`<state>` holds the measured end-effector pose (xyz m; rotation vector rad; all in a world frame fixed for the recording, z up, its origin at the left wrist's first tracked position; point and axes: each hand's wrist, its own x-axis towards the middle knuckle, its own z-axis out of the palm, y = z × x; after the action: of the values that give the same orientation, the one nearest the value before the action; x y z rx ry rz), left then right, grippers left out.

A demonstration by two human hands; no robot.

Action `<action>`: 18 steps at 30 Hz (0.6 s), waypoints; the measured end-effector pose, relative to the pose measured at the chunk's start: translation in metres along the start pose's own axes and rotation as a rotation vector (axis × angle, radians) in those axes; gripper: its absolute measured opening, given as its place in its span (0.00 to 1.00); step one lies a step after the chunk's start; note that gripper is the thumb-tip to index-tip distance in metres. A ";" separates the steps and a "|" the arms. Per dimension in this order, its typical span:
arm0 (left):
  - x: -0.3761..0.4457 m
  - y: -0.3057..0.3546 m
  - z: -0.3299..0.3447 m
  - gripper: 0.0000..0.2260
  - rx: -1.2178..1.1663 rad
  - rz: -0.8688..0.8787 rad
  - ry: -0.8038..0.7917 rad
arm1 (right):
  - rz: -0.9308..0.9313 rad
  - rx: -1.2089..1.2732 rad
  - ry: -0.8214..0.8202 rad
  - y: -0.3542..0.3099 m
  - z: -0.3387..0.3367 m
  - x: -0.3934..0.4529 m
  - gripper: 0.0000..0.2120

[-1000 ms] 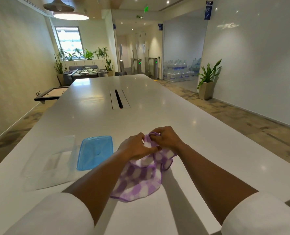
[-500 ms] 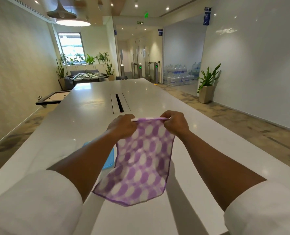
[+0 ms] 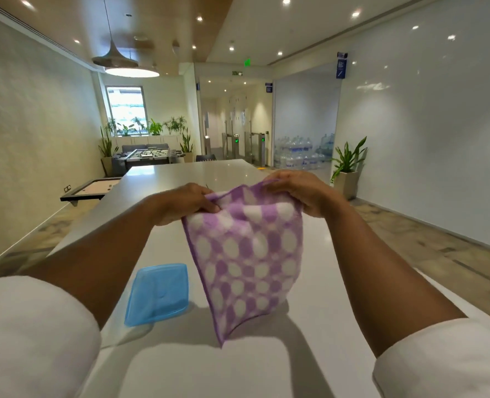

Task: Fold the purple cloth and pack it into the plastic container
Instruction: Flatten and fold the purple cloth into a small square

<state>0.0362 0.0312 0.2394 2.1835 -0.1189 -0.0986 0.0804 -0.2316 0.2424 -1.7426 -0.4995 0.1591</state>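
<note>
The purple cloth [image 3: 246, 259] with white spots hangs in the air above the white table [image 3: 309, 326], its lower corner pointing down. My left hand [image 3: 185, 203] pinches its upper left corner and my right hand [image 3: 298, 191] grips the upper right corner, higher up. The top edge sags between them. A blue plastic lid [image 3: 159, 294] lies flat on the table below my left forearm. The clear plastic container is hidden behind my left arm and sleeve.
The long white table stretches away toward a foosball table [image 3: 149, 156] and plants at the far end. A potted plant [image 3: 348, 168] stands on the floor to the right. A low board [image 3: 93, 189] sits beside the table's left edge.
Both hands rose from the table, lifting the bunched cloth and spreading it open. Since half a second ago they went higher still, the right hand most, and the top edge slackened.
</note>
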 end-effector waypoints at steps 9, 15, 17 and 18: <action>-0.013 0.011 -0.018 0.17 -0.031 -0.345 -0.374 | 0.316 -0.313 -0.436 -0.044 -0.022 -0.004 0.12; 0.004 -0.005 -0.004 0.07 0.354 -0.222 -0.162 | 0.285 -0.505 -0.255 -0.008 -0.004 0.010 0.09; 0.012 -0.019 -0.004 0.08 0.572 -0.139 -0.055 | 0.248 -0.561 -0.170 0.010 0.003 0.015 0.09; 0.015 -0.026 -0.003 0.08 0.638 -0.088 0.005 | 0.212 -0.588 -0.106 0.019 0.007 0.019 0.08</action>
<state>0.0525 0.0472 0.2192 2.8267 -0.0541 -0.1154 0.0992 -0.2211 0.2253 -2.3739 -0.4649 0.2755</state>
